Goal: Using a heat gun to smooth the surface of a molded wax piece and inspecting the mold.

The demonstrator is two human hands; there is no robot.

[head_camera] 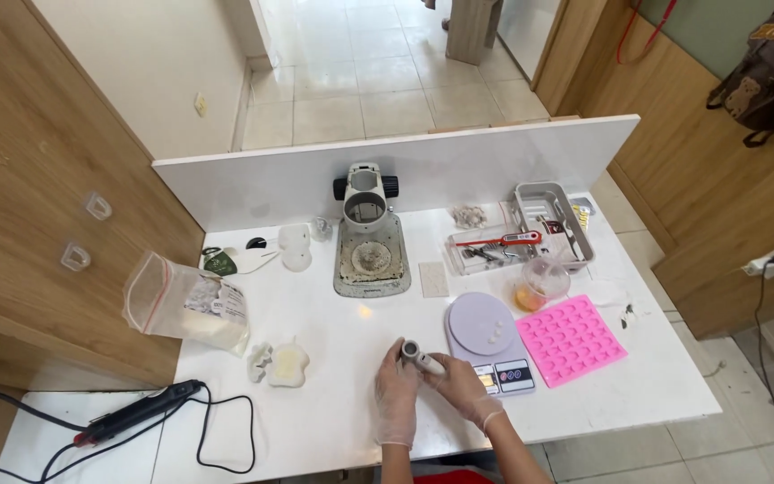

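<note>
On the white table [333, 421], a zip bag [185, 305] of pale powder lies at the left, and a grey tray [548, 211] of small tools sits at the right rear beside a clear box [485, 251] with a red-handled probe across it. Nearer the front, a pink mould [571, 339] with empty cavities lies by a clear cup [541, 282] of orange material and a round scale [487, 336] carrying small white pieces. Both gloved hands, left hand [396, 394] and right hand [460, 387], are closed around a small grey tube [421, 357] just left of the scale.

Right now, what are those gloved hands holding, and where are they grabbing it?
Both hands hold one small grey tube. The left hand grips near its open upper end, and the right hand grips its lower end, beside the scale.
</note>
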